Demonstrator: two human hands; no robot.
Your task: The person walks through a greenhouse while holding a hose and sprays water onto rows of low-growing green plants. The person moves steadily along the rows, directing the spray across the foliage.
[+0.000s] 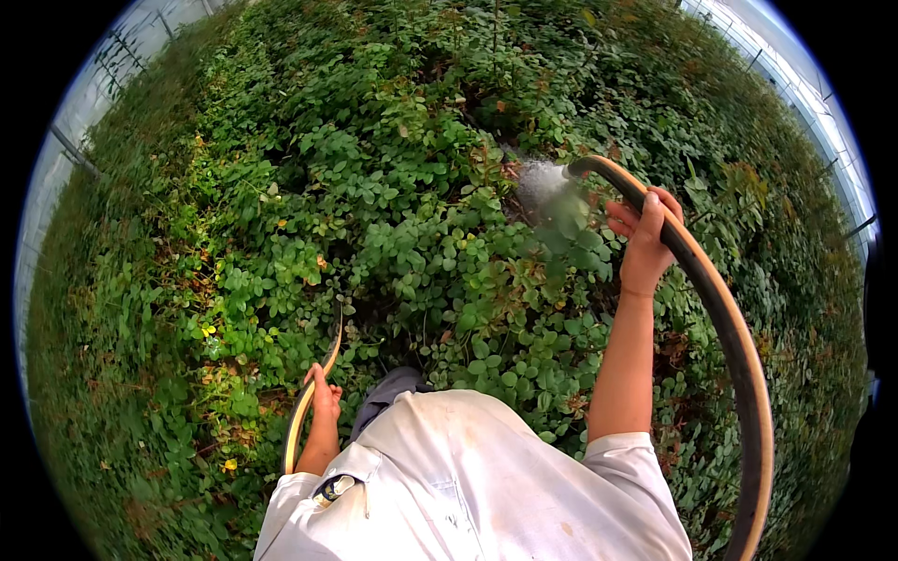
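Note:
A thick black hose with a tan stripe arcs up along my right side. My right hand grips it a short way behind its open end, thumb on top. White water sprays leftward from that end onto the leafy plants and the brown ground among them. Low on the left, my left hand is closed around another stretch of striped hose, which runs forward and disappears under the leaves. Where the two stretches join is out of sight.
Dense leafy bushes crowd in on every side, some with yellowed leaves. Pale greenhouse sheeting with thin bars rises beyond them, and a metal post leans at the far left. My dark trouser leg stands amid the foliage.

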